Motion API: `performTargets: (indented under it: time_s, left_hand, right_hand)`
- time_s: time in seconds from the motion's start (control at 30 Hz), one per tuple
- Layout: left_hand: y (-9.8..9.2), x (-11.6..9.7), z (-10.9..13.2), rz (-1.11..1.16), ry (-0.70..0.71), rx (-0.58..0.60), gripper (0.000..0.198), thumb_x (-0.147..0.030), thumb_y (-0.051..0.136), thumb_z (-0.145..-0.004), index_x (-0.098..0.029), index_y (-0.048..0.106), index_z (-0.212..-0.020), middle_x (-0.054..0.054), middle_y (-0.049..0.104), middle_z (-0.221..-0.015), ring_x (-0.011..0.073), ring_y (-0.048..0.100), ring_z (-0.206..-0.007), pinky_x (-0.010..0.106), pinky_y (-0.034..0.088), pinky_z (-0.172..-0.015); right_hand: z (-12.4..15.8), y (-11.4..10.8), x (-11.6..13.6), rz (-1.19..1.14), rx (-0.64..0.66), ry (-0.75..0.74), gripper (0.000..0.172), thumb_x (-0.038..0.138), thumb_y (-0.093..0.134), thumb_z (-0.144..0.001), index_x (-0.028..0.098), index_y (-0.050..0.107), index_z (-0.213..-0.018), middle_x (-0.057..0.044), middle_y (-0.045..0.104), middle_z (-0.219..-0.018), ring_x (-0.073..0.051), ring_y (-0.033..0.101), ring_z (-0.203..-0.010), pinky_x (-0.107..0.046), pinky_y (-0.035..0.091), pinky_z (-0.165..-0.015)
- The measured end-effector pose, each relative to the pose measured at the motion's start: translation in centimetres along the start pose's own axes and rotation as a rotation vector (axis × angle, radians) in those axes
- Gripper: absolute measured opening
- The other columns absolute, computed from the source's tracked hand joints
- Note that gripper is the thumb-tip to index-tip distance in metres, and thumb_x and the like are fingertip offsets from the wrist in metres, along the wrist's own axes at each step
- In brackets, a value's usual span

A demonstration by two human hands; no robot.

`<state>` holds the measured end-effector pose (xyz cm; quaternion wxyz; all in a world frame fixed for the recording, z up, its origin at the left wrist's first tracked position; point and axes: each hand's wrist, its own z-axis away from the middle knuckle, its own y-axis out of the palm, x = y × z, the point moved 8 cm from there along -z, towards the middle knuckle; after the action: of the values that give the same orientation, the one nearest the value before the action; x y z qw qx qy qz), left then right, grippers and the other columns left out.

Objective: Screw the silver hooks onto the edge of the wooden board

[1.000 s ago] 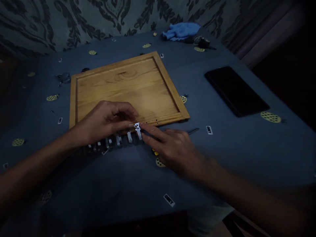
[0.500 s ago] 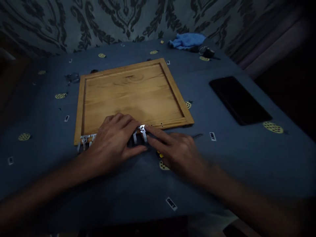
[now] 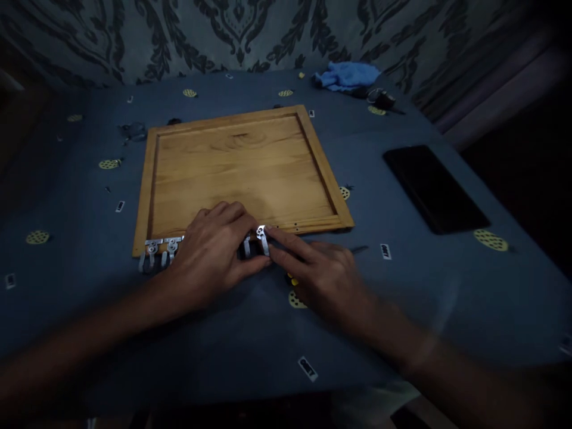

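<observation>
A framed wooden board (image 3: 236,173) lies on the blue patterned cloth. Metal double hooks (image 3: 153,250) sit along its near edge at the left. At the middle of that edge, my left hand (image 3: 214,247) and my right hand (image 3: 319,268) meet at a shiny metal hook (image 3: 261,233). My left fingers and thumb close around it from the left, covering part of the edge. From the right, my right index finger and thumb pinch the same hook. Beneath my right hand shows a bit of a yellow and black handle (image 3: 292,279), with a thin dark shaft (image 3: 360,248) to its right.
A large black tablet-like slab (image 3: 435,187) lies at the right. At the back right are a blue cloth (image 3: 346,76) and a dark object with a ring (image 3: 382,98). Small dark items (image 3: 134,131) lie left of the board. Patterned fabric (image 3: 241,30) hangs behind.
The camera view has shifted slightly. The hook between my hands is turned a little, and both hands stay at the same place on the board's edge.
</observation>
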<state>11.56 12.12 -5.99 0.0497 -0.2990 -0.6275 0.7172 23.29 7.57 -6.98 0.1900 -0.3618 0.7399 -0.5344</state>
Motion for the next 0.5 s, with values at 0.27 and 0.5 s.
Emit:
performTargets:
  time_s: [0.27,0.5]
  left_hand:
    - [-0.1,-0.1,0.0,-0.012,-0.006,-0.014,0.029,-0.040,0.078,-0.087,-0.019,0.070,-0.105,0.006,0.069,-0.104,0.0287,0.063,-0.104,0.041,0.045,-0.084]
    - [-0.1,0.2,0.2,-0.017,-0.016,-0.014,0.030,-0.042,0.081,-0.085,-0.017,0.070,-0.099,0.006,0.068,-0.104,0.0299,0.062,-0.105,0.040,0.043,-0.083]
  right_hand:
    - [-0.1,-1.7,-0.7,-0.073,-0.007,0.007,0.049,-0.001,0.053,-0.088,0.015,0.070,-0.130,-0.014,0.071,-0.139,-0.024,0.078,-0.097,-0.034,0.064,-0.074]
    - [-0.3,-10.7,-4.9,-0.140,-0.427,0.335,0.032,0.025,0.041,-0.106,0.027,0.071,-0.096,-0.006,0.067,-0.086,-0.024,0.070,-0.085,-0.037,0.056,-0.070]
